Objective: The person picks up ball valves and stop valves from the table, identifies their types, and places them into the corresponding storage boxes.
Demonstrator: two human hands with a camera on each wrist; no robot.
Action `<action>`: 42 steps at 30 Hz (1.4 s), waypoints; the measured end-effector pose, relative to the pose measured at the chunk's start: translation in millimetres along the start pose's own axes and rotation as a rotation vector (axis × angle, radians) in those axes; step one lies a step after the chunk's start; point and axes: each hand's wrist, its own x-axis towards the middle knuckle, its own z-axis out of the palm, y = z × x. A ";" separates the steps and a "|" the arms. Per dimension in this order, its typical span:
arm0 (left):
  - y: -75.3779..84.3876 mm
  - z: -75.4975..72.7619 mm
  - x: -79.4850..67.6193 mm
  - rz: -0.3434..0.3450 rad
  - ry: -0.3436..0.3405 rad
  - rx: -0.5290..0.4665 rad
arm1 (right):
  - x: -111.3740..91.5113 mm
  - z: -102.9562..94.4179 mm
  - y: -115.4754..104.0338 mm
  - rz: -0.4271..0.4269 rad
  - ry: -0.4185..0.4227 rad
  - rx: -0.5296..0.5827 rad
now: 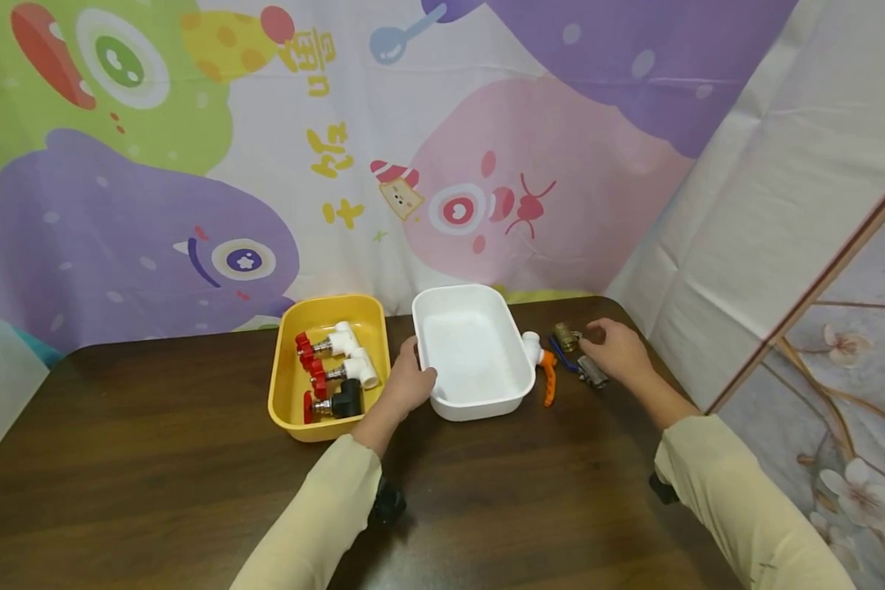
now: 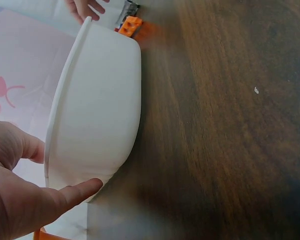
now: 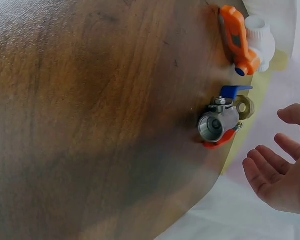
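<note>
My left hand (image 1: 411, 378) rests against the outer left side of a white plastic tray (image 1: 478, 407), with the thumb lying straight along its wall (image 2: 97, 105) in the left wrist view. To the right, my right hand (image 1: 615, 351) hovers beside a steel ball valve (image 1: 592, 371) and a brass valve (image 1: 566, 337). Its fingers are loosely bent and hold nothing in the right wrist view. There, a blue lever (image 3: 232, 91) and a red lever (image 3: 222, 140) show around the steel valve; which lever belongs to which valve cannot be told.
A white valve with an orange handle (image 1: 549, 381) lies against the white tray's right side. On the left stands a yellow tray (image 1: 283, 393) holding several red-handled valves, with white and black bodies. A printed cloth (image 1: 265, 205) hangs behind the dark wooden table (image 1: 155, 459).
</note>
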 end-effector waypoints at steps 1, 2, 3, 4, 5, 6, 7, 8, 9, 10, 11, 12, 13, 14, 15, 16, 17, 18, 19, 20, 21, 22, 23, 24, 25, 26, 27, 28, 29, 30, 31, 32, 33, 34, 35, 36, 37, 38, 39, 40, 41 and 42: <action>0.0 -0.2 -0.3 -0.003 0.002 0.000 | 0.0 0.3 1.4 -0.001 -0.004 -0.004; -0.2 0.0 0.0 -0.003 0.004 0.004 | -0.1 0.4 2.3 0.000 -0.008 -0.007; -0.4 -0.1 -0.1 -0.005 0.004 0.006 | -0.4 0.5 3.0 -0.001 -0.012 -0.011; -0.5 -0.1 -0.4 -0.006 0.004 0.009 | -0.6 0.5 3.8 -0.001 -0.015 -0.017; -0.6 -0.1 -0.4 -0.008 0.006 0.012 | -0.8 0.6 4.6 0.000 -0.018 -0.023; -0.6 -0.1 -0.6 -0.010 0.006 0.015 | -0.9 0.9 5.3 0.001 -0.022 -0.029; -0.9 0.2 -0.2 -0.011 0.006 0.019 | -1.1 1.2 6.0 0.001 -0.025 -0.036; -1.2 0.4 0.2 -0.011 0.006 0.021 | -1.5 1.3 6.5 0.004 -0.028 -0.041; -1.3 0.4 0.3 -0.011 0.006 0.021 | -1.9 1.7 6.9 0.007 -0.033 -0.047; -1.4 0.5 0.3 -0.012 0.006 0.022 | -2.1 2.2 7.7 0.011 -0.038 -0.051; -1.5 0.6 0.7 -0.013 0.005 0.022 | -2.1 2.9 8.8 0.016 -0.046 -0.055; -1.6 0.6 0.8 -0.013 0.004 0.022 | -2.3 3.4 9.5 0.021 -0.054 -0.056; -1.8 0.6 1.3 -0.013 0.004 0.021 | -2.4 3.8 9.7 0.027 -0.063 -0.055; -1.7 0.4 1.3 -0.013 0.005 0.018 | -2.4 4.5 10.3 0.033 -0.075 -0.057; -1.5 0.1 1.1 -0.015 0.006 0.017 | -2.3 5.3 11.0 0.040 -0.087 -0.056; -1.4 -0.1 1.1 -0.016 0.008 0.016 | -2.0 6.3 12.0 0.046 -0.100 -0.055; -1.5 -0.2 1.3 -0.017 0.010 0.017 | -1.8 7.3 12.8 0.052 -0.112 -0.057; -1.6 -0.2 1.2 -0.017 0.012 0.017 | -1.7 8.3 13.4 0.056 -0.125 -0.058; -1.6 -0.1 1.2 -0.018 0.013 0.017 | -1.4 9.3 14.6 0.058 -0.136 -0.059; -1.6 -0.1 1.1 -0.017 0.014 0.019 | -1.3 10.5 15.8 0.059 -0.147 -0.064; -1.6 -0.1 0.8 -0.017 0.014 0.020 | -0.9 11.5 17.2 0.062 -0.155 -0.067; -1.9 0.3 1.0 -0.016 0.013 0.021 | -0.7 12.4 18.3 0.062 -0.162 -0.071; -1.9 0.4 0.7 -0.015 0.013 0.021 | -0.7 13.1 19.1 0.063 -0.168 -0.077; -1.8 0.5 0.6 -0.015 0.012 0.020 | -0.8 13.6 20.1 0.061 -0.175 -0.082; -1.7 0.6 0.5 -0.014 0.013 0.023 | -0.7 14.5 21.2 0.061 -0.179 -0.089; -1.7 0.6 0.4 -0.014 0.013 0.025 | -0.6 15.4 21.9 0.063 -0.182 -0.096; -1.7 0.8 0.4 -0.014 0.013 0.025 | -0.4 16.2 22.6 0.063 -0.185 -0.100; -1.7 0.9 0.5 -0.014 0.013 0.026 | -0.3 16.9 23.2 0.061 -0.187 -0.104; -1.4 0.8 0.4 -0.014 0.014 0.026 | 0.0 17.7 23.9 0.060 -0.188 -0.107; -1.4 0.8 0.6 -0.015 0.015 0.027 | 0.5 18.6 24.6 0.057 -0.188 -0.109; -1.4 0.9 0.6 -0.016 0.014 0.026 | 0.9 19.6 25.0 0.054 -0.187 -0.110; -1.5 1.0 0.7 -0.016 0.012 0.025 | 1.3 20.4 25.3 0.050 -0.185 -0.110; -1.4 1.1 0.8 -0.017 0.013 0.022 | 1.7 21.3 25.6 0.045 -0.185 -0.109; -1.4 1.2 0.7 -0.020 0.012 0.020 | 2.3 22.3 26.0 0.041 -0.184 -0.109; -1.5 1.3 0.7 -0.019 0.011 0.022 | 2.8 23.2 26.2 0.038 -0.182 -0.106; -1.7 1.4 0.7 -0.019 0.011 0.023 | 3.1 24.0 26.3 0.034 -0.182 -0.103; -1.8 1.4 0.6 -0.019 0.011 0.022 | 3.5 24.9 26.4 0.032 -0.181 -0.098; -1.7 1.5 0.5 -0.020 0.011 0.023 | 3.9 25.7 26.4 0.031 -0.178 -0.094; -2.1 1.7 0.7 -0.019 0.011 0.025 | 4.2 26.4 26.4 0.030 -0.174 -0.090; -2.2 1.8 0.7 -0.019 0.012 0.027 | 4.5 27.0 26.5 0.029 -0.169 -0.087; -2.5 1.9 0.8 -0.015 0.013 0.029 | 4.7 27.6 26.3 0.027 -0.164 -0.085; -2.5 1.9 0.9 -0.015 0.014 0.030 | 4.9 28.1 26.2 0.027 -0.159 -0.085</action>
